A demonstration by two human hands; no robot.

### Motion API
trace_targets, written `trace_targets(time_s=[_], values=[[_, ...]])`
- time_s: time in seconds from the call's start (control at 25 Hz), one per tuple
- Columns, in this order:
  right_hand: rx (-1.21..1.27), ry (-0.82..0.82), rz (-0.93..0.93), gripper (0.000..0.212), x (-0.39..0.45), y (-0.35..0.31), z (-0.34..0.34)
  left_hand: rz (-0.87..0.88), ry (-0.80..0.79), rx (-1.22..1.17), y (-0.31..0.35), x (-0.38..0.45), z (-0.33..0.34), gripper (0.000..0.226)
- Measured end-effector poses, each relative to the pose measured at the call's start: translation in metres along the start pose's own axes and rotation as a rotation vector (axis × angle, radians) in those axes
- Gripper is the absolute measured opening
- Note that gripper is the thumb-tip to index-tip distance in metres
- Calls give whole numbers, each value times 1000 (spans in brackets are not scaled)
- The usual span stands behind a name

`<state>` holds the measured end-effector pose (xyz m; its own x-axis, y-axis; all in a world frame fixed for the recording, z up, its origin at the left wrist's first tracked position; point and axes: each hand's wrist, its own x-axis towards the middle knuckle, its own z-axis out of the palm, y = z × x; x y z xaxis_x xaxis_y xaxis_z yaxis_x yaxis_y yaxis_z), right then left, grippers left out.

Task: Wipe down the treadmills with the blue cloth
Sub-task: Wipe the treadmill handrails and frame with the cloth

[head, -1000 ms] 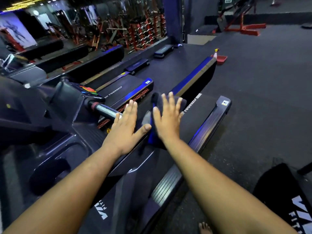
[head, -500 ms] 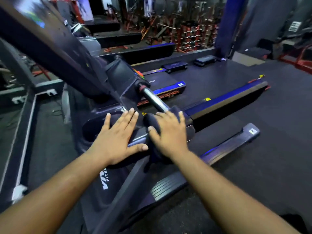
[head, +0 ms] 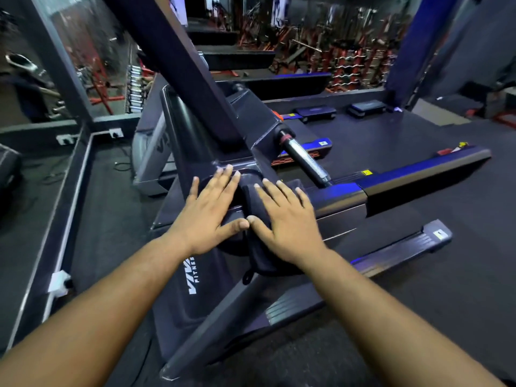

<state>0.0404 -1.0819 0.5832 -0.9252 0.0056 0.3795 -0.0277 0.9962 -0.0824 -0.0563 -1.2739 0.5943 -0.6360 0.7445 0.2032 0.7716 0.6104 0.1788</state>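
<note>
Blue cloth (head: pixel 258 219), dark, folded and draped over the treadmill (head: pixel 337 202) handrail edge, is pinned under flat right hand (head: pixel 284 222), fingers spread; left hand (head: pixel 208 216) flat beside it, fingers together.

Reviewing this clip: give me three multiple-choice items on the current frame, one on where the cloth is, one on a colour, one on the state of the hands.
1. Where is the cloth?
A. on the floor
B. under the right hand, on the treadmill's handrail
C. draped over the left forearm

2. What colour is the lettering on the treadmill's upright?
A. white
B. yellow
C. green

3. How do the hands lie?
A. both clenched in fists
B. both flat, fingers straight
C. both raised in the air

Key: 1 B, the right palm presses the cloth there. 2 A, the letters show white. 3 B, the left hand lies flat beside the right.
</note>
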Motion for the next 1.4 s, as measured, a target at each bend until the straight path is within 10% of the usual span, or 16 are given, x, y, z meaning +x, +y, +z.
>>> trace_targets(time_s=[0.24,0.52,0.72,1.0,1.2,1.4], values=[[-81,26,212,72,11,39,-8,1,11,8,-3,2,2,111],[-4,-158,-122,81,35,3,-10,28,25,-353,-22,8,-2,108],[-90,72,175,78,-8,-17,4,4,-66,-129,-69,2,-7,106],[12,-268,-82,78,52,-44,-11,216,-52,-90,-112,27,-2,105],[-216,61,319,60,15,-113,13,298,-105,-232,-150,45,-6,113],[-292,-90,522,47,93,-167,20,317,-207,-505,-164,54,-8,120]])
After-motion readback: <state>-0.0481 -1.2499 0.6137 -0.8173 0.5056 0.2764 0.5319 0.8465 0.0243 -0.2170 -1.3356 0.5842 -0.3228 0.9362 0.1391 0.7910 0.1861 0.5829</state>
